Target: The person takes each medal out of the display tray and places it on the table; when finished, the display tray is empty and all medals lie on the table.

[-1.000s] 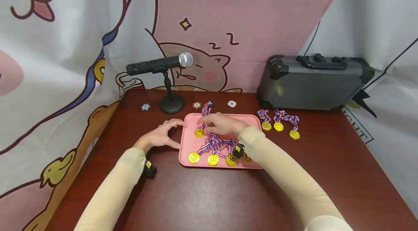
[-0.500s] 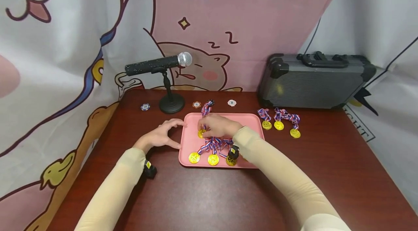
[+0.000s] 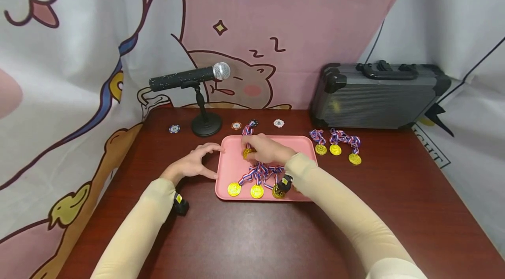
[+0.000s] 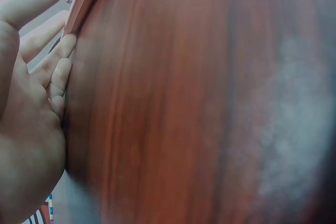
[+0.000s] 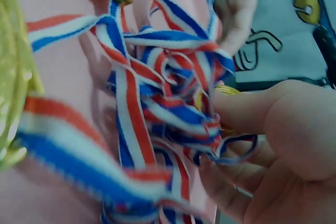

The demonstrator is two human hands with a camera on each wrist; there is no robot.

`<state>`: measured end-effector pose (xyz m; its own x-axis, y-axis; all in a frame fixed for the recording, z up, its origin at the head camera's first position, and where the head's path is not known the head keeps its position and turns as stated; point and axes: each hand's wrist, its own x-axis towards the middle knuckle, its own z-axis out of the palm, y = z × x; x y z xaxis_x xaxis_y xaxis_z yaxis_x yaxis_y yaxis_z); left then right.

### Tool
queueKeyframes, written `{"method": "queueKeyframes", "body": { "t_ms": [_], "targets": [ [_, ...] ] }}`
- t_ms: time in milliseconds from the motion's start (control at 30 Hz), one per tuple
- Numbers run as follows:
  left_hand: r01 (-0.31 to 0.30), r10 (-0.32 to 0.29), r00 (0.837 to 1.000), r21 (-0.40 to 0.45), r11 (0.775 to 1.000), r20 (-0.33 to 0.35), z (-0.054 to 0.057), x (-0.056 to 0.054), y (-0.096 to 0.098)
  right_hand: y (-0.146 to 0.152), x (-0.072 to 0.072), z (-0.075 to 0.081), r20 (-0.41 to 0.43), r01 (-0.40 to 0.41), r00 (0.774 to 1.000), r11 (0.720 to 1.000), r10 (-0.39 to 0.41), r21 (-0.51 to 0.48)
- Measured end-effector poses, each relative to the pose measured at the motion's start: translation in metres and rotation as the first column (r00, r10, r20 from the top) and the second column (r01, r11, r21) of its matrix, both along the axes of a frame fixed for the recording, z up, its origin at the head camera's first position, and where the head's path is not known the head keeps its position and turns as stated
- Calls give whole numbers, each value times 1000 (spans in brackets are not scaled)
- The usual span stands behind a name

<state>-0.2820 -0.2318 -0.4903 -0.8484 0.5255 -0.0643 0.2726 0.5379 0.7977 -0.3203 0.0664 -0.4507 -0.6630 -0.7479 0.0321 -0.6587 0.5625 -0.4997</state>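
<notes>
My right hand (image 3: 270, 149) is over the pink tray (image 3: 229, 169), thumb and fingers pinching a gold medal (image 3: 247, 154). Its striped ribbon (image 3: 248, 129) runs back over the tray's far rim. In the right wrist view the medal's edge (image 5: 227, 91) shows by the thumb, behind bunched red, white and blue ribbons (image 5: 173, 87). More gold medals, among them one at the left (image 3: 234, 189) and one beside it (image 3: 257, 191), lie along the tray's near side; my right wrist partly covers that row. My left hand (image 3: 191, 164), thumb and fingers spread, touches the tray's left edge.
Right of the tray lie three more medals (image 3: 335, 150) with ribbons. A grey hard case (image 3: 382, 99) stands at the back right. A microphone (image 3: 185, 78) on a stand is at the back left. Several poker chips (image 3: 279, 123) lie along the far side of the table (image 3: 252, 244).
My right hand has closed its fingers on the medal, which has shifted slightly right and toward the back. My left hand stays at the tray's edge.
</notes>
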Motion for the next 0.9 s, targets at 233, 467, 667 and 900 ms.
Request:
{"method": "queueKeyframes", "body": {
  "t_ms": [233,467,667,900],
  "targets": [
    [2,-2,1000,13,1000,-4,-3,-1,-2,40,-5,17,87,94,994,942,-69,-323],
    [1,-2,1000,27,1000,8,-2,-2,-1,113,-3,42,167,211,974,869,-151,-448],
    [-2,1,1000,50,999,23,-1,0,0,183,11,63,167,392,920,817,-355,-423],
    [-2,1,999,23,1000,33,0,0,-1,259,21,77,92,528,840,766,-535,-366]
  ]
}}
